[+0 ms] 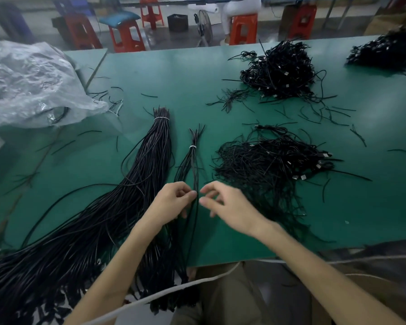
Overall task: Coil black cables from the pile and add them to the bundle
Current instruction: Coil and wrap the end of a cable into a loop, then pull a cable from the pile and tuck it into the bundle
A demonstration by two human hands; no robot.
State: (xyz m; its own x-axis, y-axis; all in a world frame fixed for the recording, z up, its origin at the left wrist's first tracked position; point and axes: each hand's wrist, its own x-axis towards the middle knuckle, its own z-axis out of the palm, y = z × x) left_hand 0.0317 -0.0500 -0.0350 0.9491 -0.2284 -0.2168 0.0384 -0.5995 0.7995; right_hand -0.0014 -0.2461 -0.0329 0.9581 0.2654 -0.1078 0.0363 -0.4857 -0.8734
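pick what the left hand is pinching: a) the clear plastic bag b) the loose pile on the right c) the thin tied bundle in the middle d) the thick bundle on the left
c: the left hand pinches strands of the thin bundle, below its white tie; the thick bundle lies apart, to that hand's left.
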